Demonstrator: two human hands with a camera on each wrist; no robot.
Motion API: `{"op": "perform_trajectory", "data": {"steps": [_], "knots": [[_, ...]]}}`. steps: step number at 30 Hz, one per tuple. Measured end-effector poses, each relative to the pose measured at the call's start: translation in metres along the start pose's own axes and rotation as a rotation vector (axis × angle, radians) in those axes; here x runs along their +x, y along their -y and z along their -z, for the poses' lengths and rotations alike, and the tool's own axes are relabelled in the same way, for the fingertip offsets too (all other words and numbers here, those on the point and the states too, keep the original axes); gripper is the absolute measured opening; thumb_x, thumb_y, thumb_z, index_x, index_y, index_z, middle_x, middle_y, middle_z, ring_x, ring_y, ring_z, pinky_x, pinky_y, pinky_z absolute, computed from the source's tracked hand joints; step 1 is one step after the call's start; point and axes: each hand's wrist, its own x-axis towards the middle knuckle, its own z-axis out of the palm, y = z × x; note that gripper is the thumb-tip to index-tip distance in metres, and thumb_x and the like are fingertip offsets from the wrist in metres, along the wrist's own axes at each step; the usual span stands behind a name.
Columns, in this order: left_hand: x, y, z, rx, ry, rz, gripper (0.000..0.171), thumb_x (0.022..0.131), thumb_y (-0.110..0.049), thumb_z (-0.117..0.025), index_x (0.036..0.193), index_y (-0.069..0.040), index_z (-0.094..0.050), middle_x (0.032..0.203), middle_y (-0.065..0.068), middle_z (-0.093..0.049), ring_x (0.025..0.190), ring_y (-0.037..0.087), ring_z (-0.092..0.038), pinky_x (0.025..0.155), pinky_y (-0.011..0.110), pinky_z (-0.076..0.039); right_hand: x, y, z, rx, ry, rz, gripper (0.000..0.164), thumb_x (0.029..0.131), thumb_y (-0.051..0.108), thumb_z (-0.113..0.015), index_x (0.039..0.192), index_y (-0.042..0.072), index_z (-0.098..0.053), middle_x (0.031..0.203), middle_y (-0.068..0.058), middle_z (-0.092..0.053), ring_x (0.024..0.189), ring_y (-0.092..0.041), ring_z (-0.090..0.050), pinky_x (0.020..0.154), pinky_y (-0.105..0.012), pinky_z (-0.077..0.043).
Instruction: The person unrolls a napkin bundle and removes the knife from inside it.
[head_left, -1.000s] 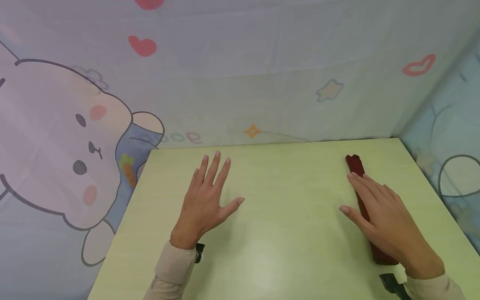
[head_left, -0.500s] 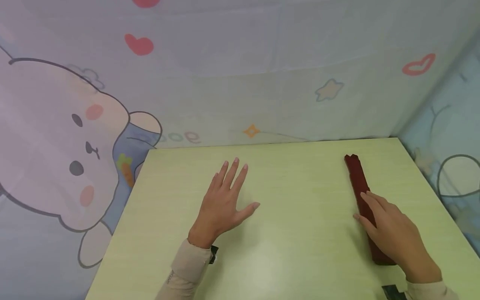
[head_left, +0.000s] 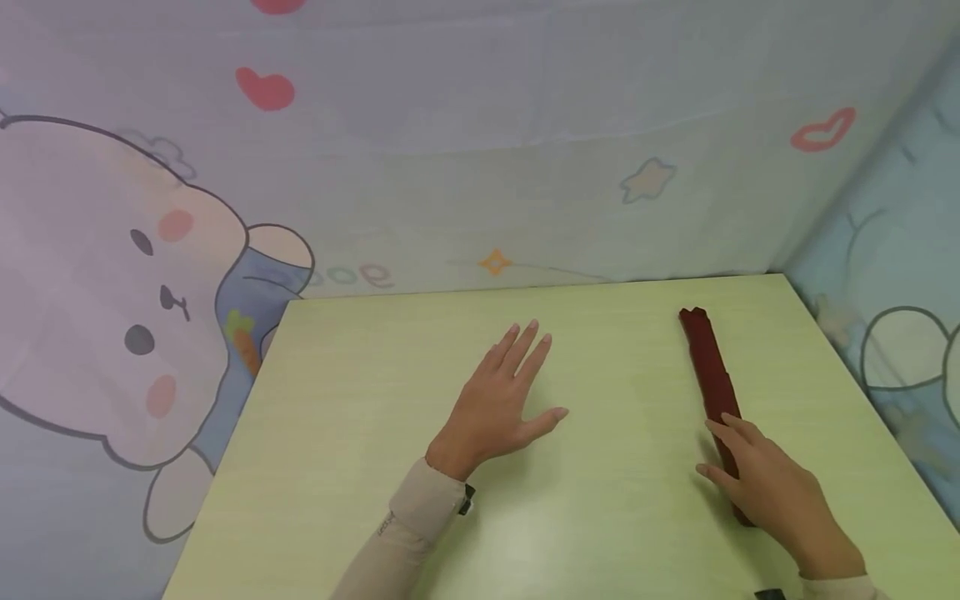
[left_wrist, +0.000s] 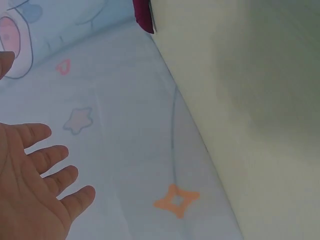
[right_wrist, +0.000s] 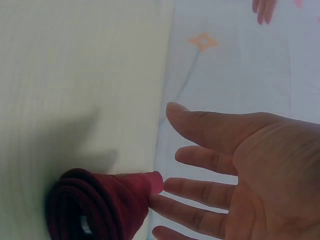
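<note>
A long, narrow strip of dark red folded cloth lies on the right part of the table, running away from the person. In the right wrist view the cloth shows its near end with stacked layers and a small shiny spot inside. My right hand is over the cloth's near part, fingers extended and loosely spread; whether it touches the cloth I cannot tell. My left hand hovers above the middle of the table, palm down, fingers straight, thumb out, holding nothing. The left wrist view shows its palm and spread fingers.
The pale yellow-green table ends at a printed fabric backdrop behind it. Another printed fabric panel stands along the right side. Dark wrist straps sit at both cuffs.
My left hand has moved right toward the table's middle. My right hand has drawn back toward the person along the cloth, uncovering more of its far part. The head view has shifted slightly.
</note>
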Motion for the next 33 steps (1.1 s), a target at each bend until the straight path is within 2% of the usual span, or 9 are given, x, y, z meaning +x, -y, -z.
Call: {"op": "perform_trajectory", "data": {"steps": [6,12,17,21,27,33], "knots": [[0.022,-0.015,-0.016,0.012,0.054,-0.053,0.088,0.096,-0.061,-0.055,0.162,-0.011,-0.026,0.168,0.012,-0.024,0.156,0.030,-0.019,0.123,0.042,-0.026,-0.002,-0.004,-0.005,0.005,0.007,-0.036,0.065,0.086,0.030,-0.081,0.138,0.000,-0.058,0.147,-0.029,-0.047,0.115,-0.054,-0.056,0.075,-0.065,-0.053],[0.043,-0.030,-0.034,0.066,0.037,-0.127,0.086,0.096,-0.063,-0.053,0.160,-0.010,-0.031,0.166,0.012,-0.030,0.154,0.029,-0.026,0.122,0.041,-0.028,-0.003,-0.009,-0.007,0.033,0.038,-0.109,0.067,0.086,0.026,-0.081,0.140,-0.003,-0.054,0.145,-0.037,-0.042,0.119,-0.058,-0.054,0.079,-0.068,-0.051],[0.058,-0.044,-0.047,0.091,0.058,-0.161,0.085,0.095,-0.065,-0.052,0.159,-0.011,-0.034,0.165,0.010,-0.032,0.152,0.028,-0.030,0.120,0.042,-0.032,-0.005,-0.013,-0.007,0.048,0.048,-0.174,0.063,0.086,0.025,-0.081,0.138,-0.002,-0.056,0.143,-0.039,-0.043,0.119,-0.058,-0.053,0.078,-0.070,-0.049],[0.069,-0.055,-0.058,0.105,0.128,-0.171,0.085,0.096,-0.067,-0.048,0.160,-0.014,-0.032,0.166,0.007,-0.030,0.153,0.026,-0.028,0.120,0.042,-0.032,-0.010,-0.016,-0.008,0.062,0.035,-0.177,0.058,0.087,0.022,-0.081,0.135,-0.001,-0.058,0.143,-0.036,-0.044,0.120,-0.057,-0.053,0.079,-0.071,-0.047],[0.085,-0.073,-0.077,0.116,0.292,-0.173,0.084,0.099,-0.071,-0.036,0.164,-0.020,-0.022,0.169,0.001,-0.021,0.156,0.022,-0.021,0.122,0.043,-0.028,-0.016,-0.020,-0.006,0.077,0.017,-0.158,0.052,0.088,0.021,-0.080,0.132,0.002,-0.061,0.142,-0.032,-0.049,0.117,-0.056,-0.056,0.077,-0.069,-0.049],[0.097,-0.091,-0.095,0.122,0.349,-0.221,0.081,0.099,-0.071,-0.033,0.163,-0.021,-0.024,0.169,-0.002,-0.023,0.155,0.018,-0.022,0.122,0.038,-0.028,-0.021,-0.023,-0.005,0.072,0.015,-0.148,0.040,0.088,0.018,-0.079,0.124,0.007,-0.066,0.141,-0.029,-0.053,0.112,-0.053,-0.061,0.070,-0.064,-0.052]]}}
